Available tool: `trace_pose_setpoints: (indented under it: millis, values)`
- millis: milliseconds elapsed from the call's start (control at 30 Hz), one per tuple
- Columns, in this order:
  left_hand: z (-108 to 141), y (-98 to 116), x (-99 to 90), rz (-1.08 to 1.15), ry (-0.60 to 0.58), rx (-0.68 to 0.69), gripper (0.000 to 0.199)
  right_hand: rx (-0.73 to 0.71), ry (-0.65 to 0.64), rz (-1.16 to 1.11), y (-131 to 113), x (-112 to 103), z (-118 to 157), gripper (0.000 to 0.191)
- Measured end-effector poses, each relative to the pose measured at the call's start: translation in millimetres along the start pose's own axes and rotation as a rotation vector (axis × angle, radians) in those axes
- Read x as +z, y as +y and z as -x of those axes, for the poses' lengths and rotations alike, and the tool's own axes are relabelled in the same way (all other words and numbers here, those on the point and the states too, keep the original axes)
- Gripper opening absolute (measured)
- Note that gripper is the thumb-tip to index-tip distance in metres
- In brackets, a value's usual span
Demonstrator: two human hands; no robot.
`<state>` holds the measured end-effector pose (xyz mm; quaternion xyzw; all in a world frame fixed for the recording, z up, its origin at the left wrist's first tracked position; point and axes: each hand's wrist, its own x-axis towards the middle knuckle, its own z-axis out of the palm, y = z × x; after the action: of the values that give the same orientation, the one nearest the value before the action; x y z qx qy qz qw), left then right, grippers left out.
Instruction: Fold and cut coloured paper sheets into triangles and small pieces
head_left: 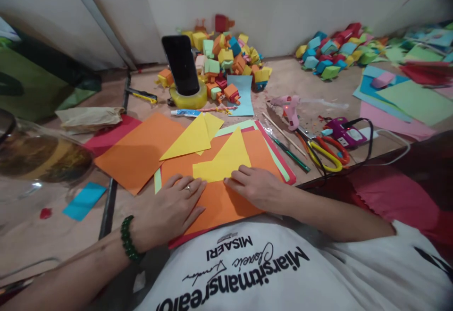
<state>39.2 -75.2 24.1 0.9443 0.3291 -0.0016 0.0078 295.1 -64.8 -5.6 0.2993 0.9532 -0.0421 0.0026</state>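
A folded piece of yellow paper (226, 160) lies on a stack of orange sheets (219, 200) in front of me. My left hand (177, 202) rests flat with its thumb apart, its fingertips at the paper's lower left corner. On the lower right edge of the same paper, my right hand (258, 186) has its fingers bent and closed; what lies under them is partly hidden. Just behind, a second folded yellow paper (189, 136) overlaps the stack and a loose orange sheet (141, 148).
A phone (180, 65) leans upright in a tape roll (191, 96), before piled paper figures (226, 58). To the right lie a green pen (290, 153), scissors (327, 155), a pink glue gun (290, 110) and a purple power adapter (343, 131) with cables. A glass jar (42, 150) stands left.
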Motion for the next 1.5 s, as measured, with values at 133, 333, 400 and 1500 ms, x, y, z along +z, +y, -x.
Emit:
trace_pose_setpoints:
  millis: [133,333,400,1500]
  values:
    - [7.5,-1.8,7.4,0.016,0.041,-0.024,0.038,0.165,0.146,-0.003,5.6,17.6,38.8,0.033]
    - [-6.3,-6.4,-3.2,0.041,-0.042,-0.052,0.033,0.596,0.276,0.010,27.4,5.3,78.1,0.022]
    - [-20.4,-7.2,-5.1,0.041,-0.039,-0.043,0.031,0.809,0.319,0.094,38.6,-1.2,81.3,0.021]
    - [-82.0,-9.5,36.1,0.345,0.134,-0.061,0.067,0.561,0.500,-0.314,34.3,11.3,94.8,0.011]
